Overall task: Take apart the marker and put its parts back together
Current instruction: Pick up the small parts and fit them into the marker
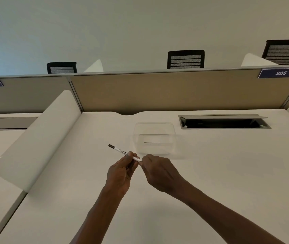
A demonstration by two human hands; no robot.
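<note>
A slim white marker (120, 151) with a dark brown end pointing up and left is held above the white desk (210, 173). My left hand (120, 171) pinches its barrel near the middle. My right hand (157, 171) closes its fingertips on the marker's right end, which is hidden under those fingers. Whether a cap sits on that end cannot be told.
A clear plastic container (155, 138) stands just behind the hands. An open cable tray slot (224, 122) lies at the back right. A white curved divider (39, 141) rises on the left, and a beige partition (175, 90) closes the back of the desk.
</note>
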